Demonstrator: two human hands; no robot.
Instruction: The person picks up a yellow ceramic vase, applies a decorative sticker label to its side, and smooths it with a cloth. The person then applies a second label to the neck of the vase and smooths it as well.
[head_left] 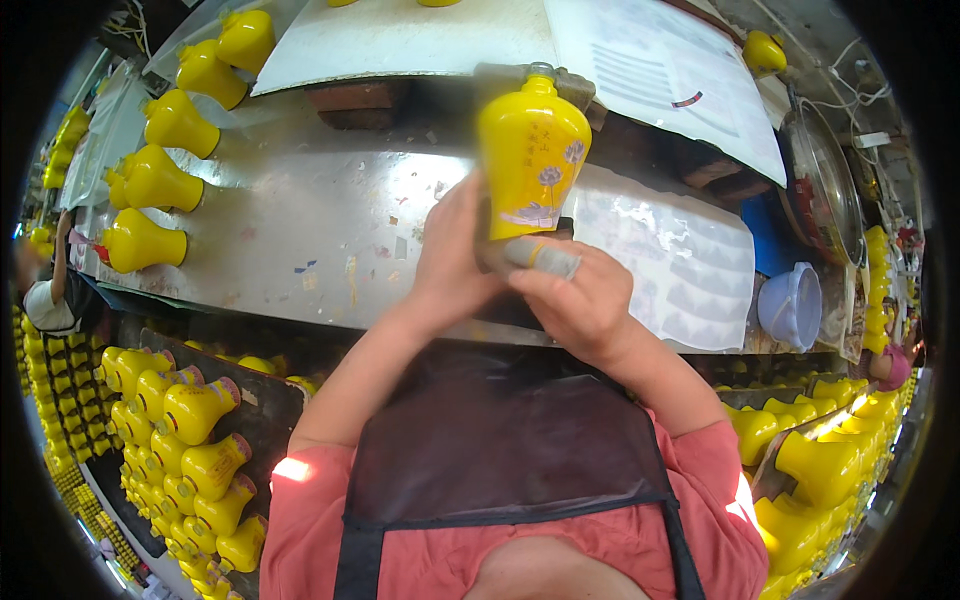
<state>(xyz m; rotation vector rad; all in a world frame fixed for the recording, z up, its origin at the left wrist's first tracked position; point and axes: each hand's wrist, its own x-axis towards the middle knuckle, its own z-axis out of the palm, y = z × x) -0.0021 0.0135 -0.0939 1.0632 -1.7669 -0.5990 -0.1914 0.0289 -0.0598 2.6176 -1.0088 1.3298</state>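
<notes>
A glossy yellow bottle [533,150] with purple lotus flowers and dark lettering lies with its neck pointing away, over a brown block-like support. My left hand [452,250] is against the lower left side of the bottle; its fingers are blurred and partly hidden. Close to the bottle's base, my right hand [585,295] is closed with its fingers curled. A grey wrap with a yellow band covers one of its fingers, which reaches toward the base edge. Whatever lies between those fingers is hidden.
Several yellow bottles [160,180] stand along the left of the metal table [330,220]. White decal sheets [660,85] lie at the back and right. A blue-grey bucket [790,305] is at right. Racked bottles [205,410] flank me. Another person [55,295] is far left.
</notes>
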